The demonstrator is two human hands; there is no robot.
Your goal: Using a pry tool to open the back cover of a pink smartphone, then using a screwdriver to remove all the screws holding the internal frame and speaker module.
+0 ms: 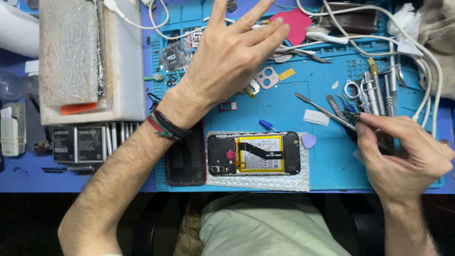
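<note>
An opened phone [253, 153], back off and yellow-edged battery showing, lies on bubble wrap [258, 181] at the front of the blue work mat [284, 102]. My left hand [234, 54] hovers over the mat's far side with fingers spread, holding nothing; cord bracelets circle its wrist. At the right edge of the mat my right hand [403, 154] pinches a small dark part [351, 116] between thumb and fingertips. A metal spudger [322, 110] lies just left of it.
A dark back cover [186, 159] lies left of the phone. Tweezers, scissors and screwdrivers [374, 90] lie at the right; white cables [417, 47] cross the back. Foam blocks [90, 57] and phone batteries [78, 143] sit on the left. A pale blue pick [309, 140] rests on the mat.
</note>
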